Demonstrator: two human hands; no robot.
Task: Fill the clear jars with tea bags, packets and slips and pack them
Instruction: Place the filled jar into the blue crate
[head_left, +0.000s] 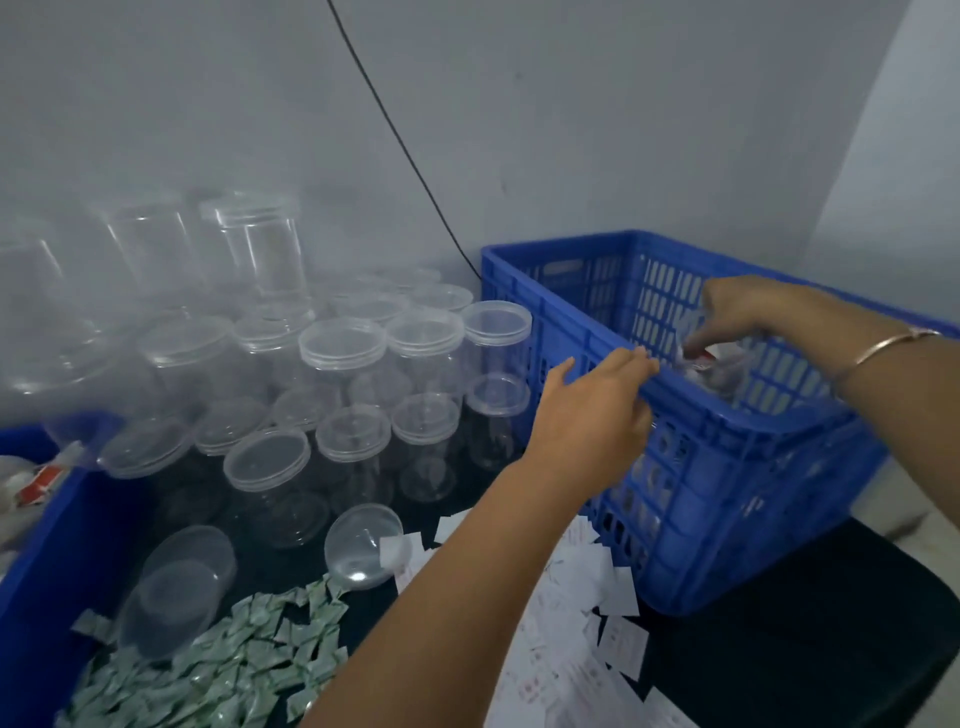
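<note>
Packing step in hand. The right hand (740, 312) reaches into the blue crate (727, 499) at the right, its fingers (698, 340) curled down round the top of a filled jar (714, 371) inside it. The left hand (597, 400) pinches the crate's near-left rim between thumb and fingers.

More filled jars show dimly through the crate wall, so part of the job is done. Much is left:
- Many empty jars (363, 364) stand capped and stacked at the far left.
- Green packets (234, 665) are heaped near left on the desk (779, 623).
- Slips (571, 623) lie loose beside the crate.
- Tea bags (31, 478) remain in the left bin.
</note>
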